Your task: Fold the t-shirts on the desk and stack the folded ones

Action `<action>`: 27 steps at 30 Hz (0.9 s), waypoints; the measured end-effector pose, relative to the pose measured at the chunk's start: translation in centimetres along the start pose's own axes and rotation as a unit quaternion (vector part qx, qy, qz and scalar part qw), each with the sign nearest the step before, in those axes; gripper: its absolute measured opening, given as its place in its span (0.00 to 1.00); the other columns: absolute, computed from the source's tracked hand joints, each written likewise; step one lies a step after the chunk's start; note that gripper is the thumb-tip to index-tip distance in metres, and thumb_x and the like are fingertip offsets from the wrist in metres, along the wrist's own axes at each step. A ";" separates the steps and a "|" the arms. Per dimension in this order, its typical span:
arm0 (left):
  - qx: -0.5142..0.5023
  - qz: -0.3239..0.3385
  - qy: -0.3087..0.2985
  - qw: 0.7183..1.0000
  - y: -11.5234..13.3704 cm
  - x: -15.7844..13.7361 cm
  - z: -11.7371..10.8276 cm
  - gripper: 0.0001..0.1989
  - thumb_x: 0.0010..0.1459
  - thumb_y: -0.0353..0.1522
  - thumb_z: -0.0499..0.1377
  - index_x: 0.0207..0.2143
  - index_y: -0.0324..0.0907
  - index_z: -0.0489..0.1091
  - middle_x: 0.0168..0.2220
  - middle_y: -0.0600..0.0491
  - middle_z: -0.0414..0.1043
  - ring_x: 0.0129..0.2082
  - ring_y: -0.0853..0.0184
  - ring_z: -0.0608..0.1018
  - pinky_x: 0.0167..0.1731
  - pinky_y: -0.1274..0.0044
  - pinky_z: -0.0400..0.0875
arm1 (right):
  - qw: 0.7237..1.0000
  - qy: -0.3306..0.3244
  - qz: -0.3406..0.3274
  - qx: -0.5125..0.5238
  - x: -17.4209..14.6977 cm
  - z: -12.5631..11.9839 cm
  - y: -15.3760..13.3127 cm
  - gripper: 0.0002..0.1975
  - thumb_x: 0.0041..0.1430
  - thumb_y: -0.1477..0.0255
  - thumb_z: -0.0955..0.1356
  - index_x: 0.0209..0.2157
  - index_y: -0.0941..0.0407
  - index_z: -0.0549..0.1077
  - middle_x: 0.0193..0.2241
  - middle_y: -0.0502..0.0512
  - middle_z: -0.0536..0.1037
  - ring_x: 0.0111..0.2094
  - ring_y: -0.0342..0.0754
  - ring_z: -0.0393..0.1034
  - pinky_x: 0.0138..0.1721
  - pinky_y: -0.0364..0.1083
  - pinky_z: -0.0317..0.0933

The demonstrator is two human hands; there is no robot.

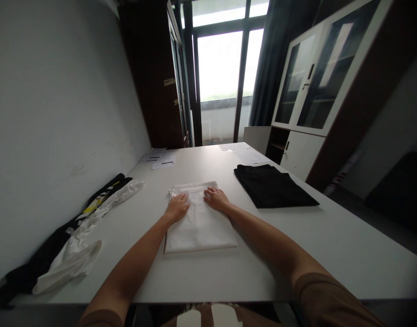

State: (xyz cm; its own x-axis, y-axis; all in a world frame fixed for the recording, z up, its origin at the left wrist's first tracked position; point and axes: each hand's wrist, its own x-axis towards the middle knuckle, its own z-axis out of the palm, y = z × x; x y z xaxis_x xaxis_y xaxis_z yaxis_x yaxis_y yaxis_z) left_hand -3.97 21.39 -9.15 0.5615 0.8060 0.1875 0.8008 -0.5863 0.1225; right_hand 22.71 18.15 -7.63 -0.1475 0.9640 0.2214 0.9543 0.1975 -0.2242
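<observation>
A folded white cloth (201, 229) lies flat on the white table (263, 240) straight in front of me, roughly rectangular with its near edge toward me. My left hand (178, 206) rests palm down on its upper left part, fingers stretched out. On its upper right part lies my right hand (216, 198), also flat with the fingers extended. Neither hand grips the cloth. To the right, apart from my hands, is a folded black cloth (273, 186).
Along the wall at the left lie a crumpled white garment (82, 240) and a black garment with yellow marks (55, 245). Printed papers (163, 159) sit at the far left, more sheets (251, 156) at the far right. A glass-door cabinet (305, 84) stands beyond.
</observation>
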 end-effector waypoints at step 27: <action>0.011 0.000 -0.003 1.000 0.5 -0.1 -0.5 0.27 0.72 0.38 0.50 0.70 0.41 0.58 0.71 0.41 0.57 0.71 0.53 0.60 0.69 0.54 0.51 | 1.000 0.001 -0.003 0.003 0.0 0.1 0.1 0.23 0.70 0.57 0.63 0.62 0.48 0.71 0.65 0.56 0.68 0.67 0.56 0.58 0.66 0.54 0.48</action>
State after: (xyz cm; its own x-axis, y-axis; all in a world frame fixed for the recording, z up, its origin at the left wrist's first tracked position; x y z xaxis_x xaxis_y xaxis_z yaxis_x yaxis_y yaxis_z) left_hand -3.78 20.94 -8.60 0.5627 0.8064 0.1822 0.8049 -0.5846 0.1017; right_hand 22.78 18.16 -7.78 -0.1533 0.9624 0.2241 0.9515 0.2050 -0.2292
